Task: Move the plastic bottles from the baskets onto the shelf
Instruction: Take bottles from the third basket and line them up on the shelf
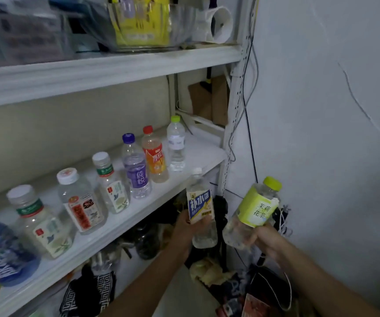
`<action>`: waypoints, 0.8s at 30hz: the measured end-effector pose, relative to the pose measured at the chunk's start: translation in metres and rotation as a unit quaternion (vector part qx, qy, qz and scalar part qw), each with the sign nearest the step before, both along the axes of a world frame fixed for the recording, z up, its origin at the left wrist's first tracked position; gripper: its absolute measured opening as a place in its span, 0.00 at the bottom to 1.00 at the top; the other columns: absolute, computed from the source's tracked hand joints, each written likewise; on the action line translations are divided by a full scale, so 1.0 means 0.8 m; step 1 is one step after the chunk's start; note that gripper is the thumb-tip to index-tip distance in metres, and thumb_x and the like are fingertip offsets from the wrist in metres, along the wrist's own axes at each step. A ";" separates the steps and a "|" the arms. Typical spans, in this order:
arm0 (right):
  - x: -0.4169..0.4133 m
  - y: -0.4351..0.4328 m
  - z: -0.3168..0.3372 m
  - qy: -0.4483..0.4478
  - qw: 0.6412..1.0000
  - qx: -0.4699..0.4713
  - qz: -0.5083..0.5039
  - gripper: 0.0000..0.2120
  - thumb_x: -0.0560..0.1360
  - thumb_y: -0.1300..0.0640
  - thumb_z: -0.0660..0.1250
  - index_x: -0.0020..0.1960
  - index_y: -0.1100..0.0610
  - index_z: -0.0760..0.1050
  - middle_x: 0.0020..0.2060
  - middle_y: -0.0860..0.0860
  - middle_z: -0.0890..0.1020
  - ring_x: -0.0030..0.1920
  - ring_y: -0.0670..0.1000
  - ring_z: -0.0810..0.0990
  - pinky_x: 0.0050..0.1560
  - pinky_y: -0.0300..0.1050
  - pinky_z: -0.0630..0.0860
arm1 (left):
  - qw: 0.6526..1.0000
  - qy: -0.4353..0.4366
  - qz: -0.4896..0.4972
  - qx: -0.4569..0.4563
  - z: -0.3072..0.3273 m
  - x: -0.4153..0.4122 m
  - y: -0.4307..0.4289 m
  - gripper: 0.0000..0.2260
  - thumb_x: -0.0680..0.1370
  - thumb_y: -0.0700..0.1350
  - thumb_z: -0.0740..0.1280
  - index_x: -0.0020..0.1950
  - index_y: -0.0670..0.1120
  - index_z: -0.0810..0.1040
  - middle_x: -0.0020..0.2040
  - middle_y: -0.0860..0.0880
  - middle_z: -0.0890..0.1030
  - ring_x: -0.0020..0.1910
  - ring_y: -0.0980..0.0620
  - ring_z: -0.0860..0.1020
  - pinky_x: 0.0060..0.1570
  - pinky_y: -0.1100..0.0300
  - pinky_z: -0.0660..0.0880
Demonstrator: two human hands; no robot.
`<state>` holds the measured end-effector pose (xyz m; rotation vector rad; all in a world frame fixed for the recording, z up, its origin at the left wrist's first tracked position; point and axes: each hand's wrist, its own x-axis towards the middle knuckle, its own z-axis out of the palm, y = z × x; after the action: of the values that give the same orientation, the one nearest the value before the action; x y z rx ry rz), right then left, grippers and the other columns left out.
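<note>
My left hand (184,228) grips a blue-labelled bottle (200,208) upright, cap up, by the white shelf's (198,152) front edge. My right hand (268,241) grips a green-labelled tea bottle (256,208), tilted with its cap up and to the right. A row of bottles (113,186) stands upright on the shelf, beside a pale wall (321,110).

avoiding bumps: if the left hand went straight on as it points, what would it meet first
Probably the front edge of the shelf near its right end; the blue-label bottle in the left hand would touch first. Depth unclear.
</note>
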<state>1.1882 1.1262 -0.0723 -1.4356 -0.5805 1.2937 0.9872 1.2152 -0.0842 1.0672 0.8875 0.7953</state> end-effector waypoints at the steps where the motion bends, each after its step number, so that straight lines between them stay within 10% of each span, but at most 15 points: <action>1: 0.015 0.016 0.001 -0.002 1.000 0.006 0.000 0.29 0.59 0.86 0.56 0.52 0.65 0.75 0.45 0.60 0.85 0.50 0.60 0.82 0.42 0.52 0.76 | 1.000 0.006 0.004 0.001 0.001 0.012 0.008 0.16 0.68 0.36 0.77 0.51 0.49 0.78 0.46 0.50 0.86 0.44 0.51 0.84 0.40 0.57 0.80; 10: 0.065 0.138 -0.012 0.007 0.997 0.003 -0.075 0.15 0.75 0.78 0.53 0.50 0.65 0.74 0.42 0.57 0.81 0.43 0.57 0.78 0.26 0.37 0.76 | 0.995 0.072 0.029 0.055 0.002 0.067 0.078 0.18 0.66 0.34 0.78 0.49 0.50 0.78 0.39 0.62 0.84 0.39 0.60 0.83 0.33 0.71 0.76; 15: 0.086 0.207 -0.015 -0.048 0.997 -0.008 -0.065 0.25 0.68 0.83 0.55 0.61 0.70 0.72 0.58 0.66 0.77 0.59 0.66 0.75 0.53 0.58 0.75 | 0.985 0.119 0.039 0.119 0.011 0.083 0.137 0.16 0.65 0.37 0.79 0.49 0.48 0.81 0.43 0.54 0.86 0.44 0.56 0.84 0.41 0.63 0.79; 24: 0.126 0.300 0.008 -0.093 0.996 0.000 -0.012 0.31 0.59 0.86 0.52 0.58 0.72 0.72 0.57 0.69 0.77 0.60 0.69 0.74 0.45 0.53 0.71 | 0.956 0.210 0.096 0.180 0.019 0.147 0.195 0.26 0.64 0.43 0.81 0.58 0.39 0.78 0.56 0.42 0.80 0.55 0.47 0.80 0.55 0.50 0.77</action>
<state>1.2888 1.3660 -0.0655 -1.5676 -0.6849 1.1493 1.1049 1.3708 -0.0690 1.5247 1.2502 0.9316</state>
